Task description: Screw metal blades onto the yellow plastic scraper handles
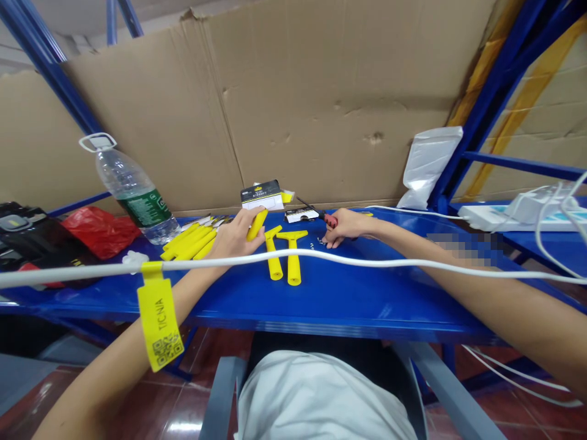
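Note:
My left hand [238, 235] is closed around a yellow scraper handle [257, 225], whose end sticks up past the thumb. In my right hand [343, 226] is a screwdriver with a red and black handle [329, 220]; its dark shaft points away to the left. The fingertips of that hand pinch down at the blue tabletop, beside a few tiny screws [312, 245]. Two yellow T-shaped scrapers [294, 260] lie side by side between my hands. Left of my left hand, several yellow scrapers with blades [195, 238] are piled together.
Behind the hands stand a black-and-white box [262, 195] and a small open box [300, 214]. A water bottle [142, 205], red plastic bag [98, 231] and black bag are at left. A white cable [367, 261] with a yellow tag crosses in front. A power strip [486, 217] sits right.

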`<action>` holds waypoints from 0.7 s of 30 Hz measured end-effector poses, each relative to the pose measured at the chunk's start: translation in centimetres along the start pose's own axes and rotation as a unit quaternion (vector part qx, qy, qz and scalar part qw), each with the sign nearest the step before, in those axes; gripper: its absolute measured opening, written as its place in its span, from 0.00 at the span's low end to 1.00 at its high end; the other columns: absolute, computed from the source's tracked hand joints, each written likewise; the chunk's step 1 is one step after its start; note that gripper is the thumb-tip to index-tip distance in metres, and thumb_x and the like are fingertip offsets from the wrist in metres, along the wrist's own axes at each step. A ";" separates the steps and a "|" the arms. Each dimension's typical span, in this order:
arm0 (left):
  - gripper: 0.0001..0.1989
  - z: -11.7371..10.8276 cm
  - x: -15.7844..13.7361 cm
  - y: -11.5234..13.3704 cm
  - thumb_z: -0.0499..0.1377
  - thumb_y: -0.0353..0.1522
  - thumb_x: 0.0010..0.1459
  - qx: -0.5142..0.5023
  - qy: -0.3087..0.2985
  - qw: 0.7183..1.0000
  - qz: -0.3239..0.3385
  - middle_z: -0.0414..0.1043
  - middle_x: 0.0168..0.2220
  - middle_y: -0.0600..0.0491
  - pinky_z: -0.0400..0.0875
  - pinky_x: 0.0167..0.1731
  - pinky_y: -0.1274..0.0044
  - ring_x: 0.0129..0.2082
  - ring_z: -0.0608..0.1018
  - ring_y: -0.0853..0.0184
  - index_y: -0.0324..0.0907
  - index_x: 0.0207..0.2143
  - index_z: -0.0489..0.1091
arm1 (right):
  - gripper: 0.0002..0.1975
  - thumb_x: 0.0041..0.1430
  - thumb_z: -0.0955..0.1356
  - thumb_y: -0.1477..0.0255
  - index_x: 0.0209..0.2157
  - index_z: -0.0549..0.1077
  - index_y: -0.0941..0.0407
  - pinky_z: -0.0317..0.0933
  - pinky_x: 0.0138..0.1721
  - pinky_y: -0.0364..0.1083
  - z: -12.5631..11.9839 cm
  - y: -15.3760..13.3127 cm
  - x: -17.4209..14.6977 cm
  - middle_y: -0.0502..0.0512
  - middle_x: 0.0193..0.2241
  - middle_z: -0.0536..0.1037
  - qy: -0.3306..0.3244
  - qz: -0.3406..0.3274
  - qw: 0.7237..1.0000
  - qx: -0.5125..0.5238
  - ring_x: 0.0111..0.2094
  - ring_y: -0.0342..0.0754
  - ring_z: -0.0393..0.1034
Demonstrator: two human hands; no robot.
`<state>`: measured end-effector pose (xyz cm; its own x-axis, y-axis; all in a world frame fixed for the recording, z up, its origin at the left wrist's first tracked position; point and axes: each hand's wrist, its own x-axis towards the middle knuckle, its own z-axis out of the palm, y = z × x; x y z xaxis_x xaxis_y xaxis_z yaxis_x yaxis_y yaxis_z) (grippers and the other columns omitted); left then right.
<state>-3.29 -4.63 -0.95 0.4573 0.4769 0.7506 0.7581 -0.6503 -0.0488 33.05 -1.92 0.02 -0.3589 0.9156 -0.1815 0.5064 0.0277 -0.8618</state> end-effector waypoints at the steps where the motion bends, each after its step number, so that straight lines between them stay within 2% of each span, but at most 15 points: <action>1: 0.26 0.0 0.0 0.0 0.63 0.34 0.71 -0.003 0.000 1.000 0.001 0.82 0.54 0.44 0.80 0.41 0.71 0.44 0.86 0.57 0.45 0.70 0.69 | 0.18 0.39 0.88 0.70 0.22 0.79 0.55 0.84 0.38 0.49 0.0 0.0 0.0 0.62 0.30 0.89 -0.009 0.003 1.000 0.005 0.37 0.60 0.88; 5: 0.26 0.1 0.0 -0.1 0.63 0.36 0.72 -0.001 -0.009 1.000 -0.005 0.82 0.56 0.42 0.80 0.42 0.70 0.45 0.86 0.56 0.45 0.70 0.70 | 0.16 0.37 0.88 0.70 0.24 0.83 0.55 0.86 0.41 0.50 0.0 0.0 -0.1 0.62 0.32 0.90 -0.031 0.004 0.999 0.036 0.41 0.63 0.89; 8: 0.26 0.0 0.0 0.0 0.63 0.36 0.72 0.004 -0.009 1.000 -0.008 0.82 0.56 0.42 0.80 0.41 0.71 0.46 0.85 0.55 0.44 0.70 0.70 | 0.15 0.38 0.88 0.71 0.25 0.84 0.56 0.86 0.42 0.47 0.0 0.0 -0.1 0.63 0.34 0.90 -0.031 0.009 0.998 0.052 0.41 0.61 0.89; 14: 0.24 -0.6 0.2 0.6 0.62 0.38 0.74 0.004 -0.017 1.000 0.001 0.82 0.56 0.43 0.77 0.37 0.72 0.42 0.84 0.58 0.45 0.69 0.72 | 0.16 0.39 0.89 0.70 0.27 0.84 0.57 0.85 0.44 0.44 -0.1 -0.3 -0.3 0.64 0.36 0.90 -0.026 0.016 0.997 0.067 0.41 0.58 0.90; 21: 0.24 -0.8 0.3 0.9 0.62 0.38 0.73 0.008 -0.026 1.000 0.001 0.83 0.53 0.43 0.76 0.36 0.73 0.41 0.84 0.58 0.45 0.69 0.73 | 0.19 0.40 0.90 0.65 0.26 0.83 0.55 0.85 0.42 0.48 -0.3 -1.0 -0.9 0.63 0.34 0.90 -0.023 0.000 0.997 0.071 0.41 0.60 0.89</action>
<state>-2.84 -5.54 -0.29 0.4823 0.5057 0.7153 0.7644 -0.6417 -0.0618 33.09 -2.69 1.17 -0.3958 0.8965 -0.1991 0.3919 -0.0312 -0.9195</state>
